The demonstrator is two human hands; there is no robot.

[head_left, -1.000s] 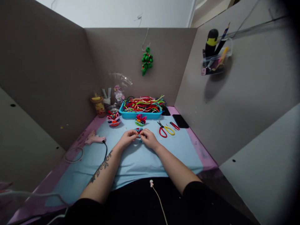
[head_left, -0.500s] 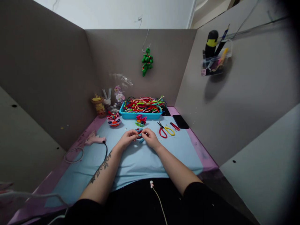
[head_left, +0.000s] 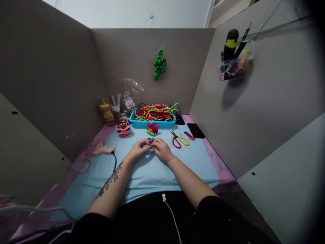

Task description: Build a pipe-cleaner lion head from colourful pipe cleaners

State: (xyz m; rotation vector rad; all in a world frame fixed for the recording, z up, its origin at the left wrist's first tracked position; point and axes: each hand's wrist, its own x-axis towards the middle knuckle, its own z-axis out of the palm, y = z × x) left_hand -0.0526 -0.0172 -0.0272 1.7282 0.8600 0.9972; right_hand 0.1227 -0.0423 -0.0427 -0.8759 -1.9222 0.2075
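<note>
Between my fingertips is a small blue and red fuzzy piece (head_left: 150,140), partly hidden by the fingers. My left hand (head_left: 139,149) is closed on its left side, thumb and fingers pinched together. From the right, my right hand (head_left: 161,149) pinches the same piece, its fingertips touching those of my left hand. Just beyond the hands sits a pink and green fuzzy animal head (head_left: 152,129). Another one, pink and orange with ears (head_left: 123,129), stands farther left.
Behind is a blue tray (head_left: 154,124) of colourful fuzzy stems. Pliers with red and yellow handles (head_left: 179,139), a red cutter (head_left: 189,136) and a black phone (head_left: 195,130) lie right. A pink glue gun (head_left: 103,149) with its cord lies left; jars stand behind it.
My right hand has shifted slightly left, its fingers now covering more of the blue and red piece. The blue end below the fingers has moved and shows less.
</note>
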